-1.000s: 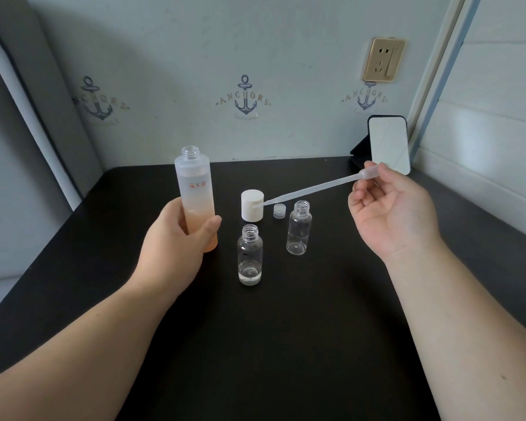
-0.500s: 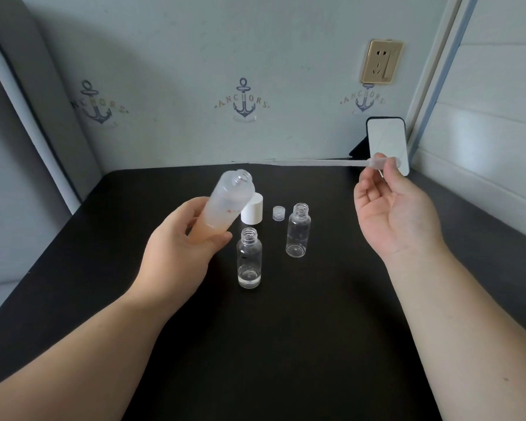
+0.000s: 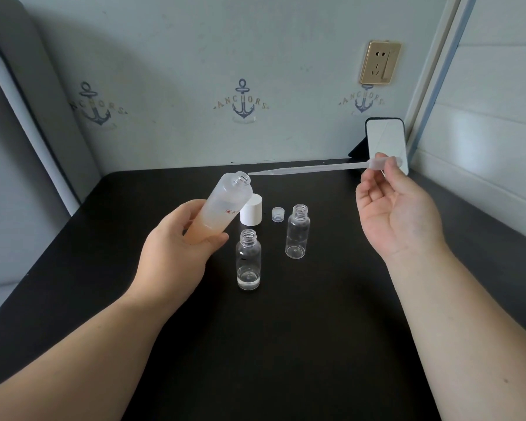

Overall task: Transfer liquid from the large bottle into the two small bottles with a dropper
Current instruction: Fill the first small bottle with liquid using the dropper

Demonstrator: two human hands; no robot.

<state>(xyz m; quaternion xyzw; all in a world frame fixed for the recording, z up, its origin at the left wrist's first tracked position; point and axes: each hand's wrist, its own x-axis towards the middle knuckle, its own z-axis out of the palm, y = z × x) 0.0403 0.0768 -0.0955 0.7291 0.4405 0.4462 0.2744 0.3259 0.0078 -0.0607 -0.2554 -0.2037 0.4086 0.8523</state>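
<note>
My left hand (image 3: 176, 253) grips the large frosted bottle (image 3: 225, 205) by its lower end, tilted with its open mouth up and to the right; pinkish liquid fills its lower part. My right hand (image 3: 398, 214) pinches the bulb of a clear plastic dropper (image 3: 316, 169), held almost level, its tip right at the bottle's mouth. Two small clear bottles stand uncapped on the black table (image 3: 286, 344): the nearer one (image 3: 248, 262) holds a little clear liquid, the farther one (image 3: 297, 230) looks empty.
A white cap (image 3: 251, 213) and a small clear cap (image 3: 277, 214) sit behind the small bottles. A small mirror (image 3: 384, 141) leans at the back right corner. Walls close off the back and the right of the table.
The left hand tipped the large bottle from upright to slanting right. The right hand raised the dropper from pointing down at the white cap to level, and brought its tip to the bottle's mouth.
</note>
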